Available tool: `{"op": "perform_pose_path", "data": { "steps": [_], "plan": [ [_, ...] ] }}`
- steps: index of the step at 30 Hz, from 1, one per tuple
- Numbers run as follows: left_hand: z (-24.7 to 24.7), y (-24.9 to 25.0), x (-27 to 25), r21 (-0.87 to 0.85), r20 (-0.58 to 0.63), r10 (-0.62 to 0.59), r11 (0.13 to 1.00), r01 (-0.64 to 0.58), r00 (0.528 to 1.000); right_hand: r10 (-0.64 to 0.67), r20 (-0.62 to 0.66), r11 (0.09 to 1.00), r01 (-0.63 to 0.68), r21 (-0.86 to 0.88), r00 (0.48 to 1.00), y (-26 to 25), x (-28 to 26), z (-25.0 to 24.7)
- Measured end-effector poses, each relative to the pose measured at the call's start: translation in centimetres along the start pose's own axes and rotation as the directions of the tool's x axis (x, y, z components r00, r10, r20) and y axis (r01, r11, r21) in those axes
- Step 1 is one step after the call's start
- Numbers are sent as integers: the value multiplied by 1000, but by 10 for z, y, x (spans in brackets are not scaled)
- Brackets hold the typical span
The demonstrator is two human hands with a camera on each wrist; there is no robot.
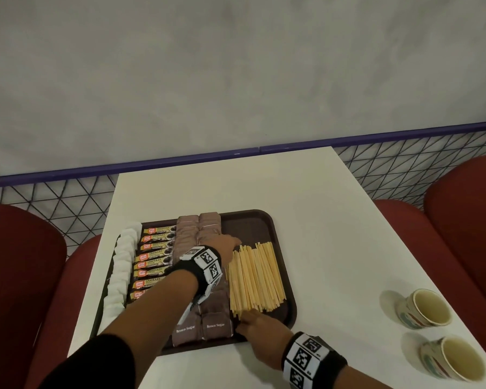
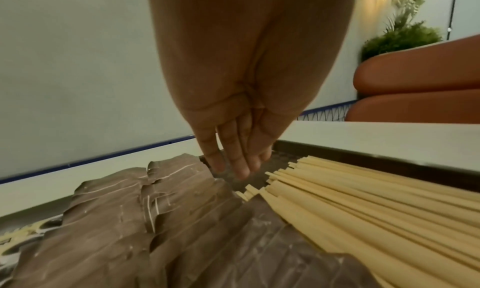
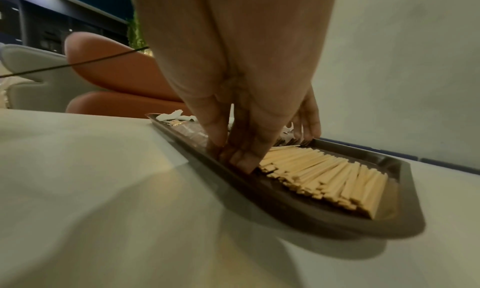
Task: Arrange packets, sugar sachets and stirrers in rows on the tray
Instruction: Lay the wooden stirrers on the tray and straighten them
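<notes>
A dark brown tray [image 1: 264, 220] lies on the white table. On it, from left to right, are white sachets [image 1: 122, 265], yellow granules packets [image 1: 155, 259], brown sugar sachets [image 1: 202, 228] and a heap of wooden stirrers [image 1: 257, 279]. My left hand [image 1: 230, 245] reaches over the brown sachets, straight fingers [image 2: 233, 165] touching the tray at the stirrers' far left end. My right hand [image 1: 253, 322] has its straight fingers [image 3: 241, 161] against the stirrers' near ends [image 3: 322, 177]. Neither hand holds anything.
Two paper cups [image 1: 424, 308] [image 1: 455, 360] lie on their sides on the table [image 1: 306, 192] at the right. Red seats [image 1: 466, 209] flank the table, and a wire-mesh rail [image 1: 54, 192] runs behind it.
</notes>
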State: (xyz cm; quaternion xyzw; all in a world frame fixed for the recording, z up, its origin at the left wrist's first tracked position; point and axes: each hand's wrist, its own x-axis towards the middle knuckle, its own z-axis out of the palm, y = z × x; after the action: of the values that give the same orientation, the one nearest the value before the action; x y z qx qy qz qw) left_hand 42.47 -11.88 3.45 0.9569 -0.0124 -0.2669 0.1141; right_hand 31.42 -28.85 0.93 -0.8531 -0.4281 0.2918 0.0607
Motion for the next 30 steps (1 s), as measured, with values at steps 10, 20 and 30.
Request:
{"op": "perform_pose_path", "data": {
  "steps": [10,20,30],
  "plan": [
    [8,5,10,224,60,-11,975,-3,998,-31,-76,998,26,-64,997,-1,9,-5],
    [7,3,11,207,27,-27,978,21,999,-35,-118,998,28,-62,992,0,10,-2],
    [11,7,14,139,56,9,990,-17,998,49,-115,998,-54,-34,992,18,-9,0]
  ]
}}
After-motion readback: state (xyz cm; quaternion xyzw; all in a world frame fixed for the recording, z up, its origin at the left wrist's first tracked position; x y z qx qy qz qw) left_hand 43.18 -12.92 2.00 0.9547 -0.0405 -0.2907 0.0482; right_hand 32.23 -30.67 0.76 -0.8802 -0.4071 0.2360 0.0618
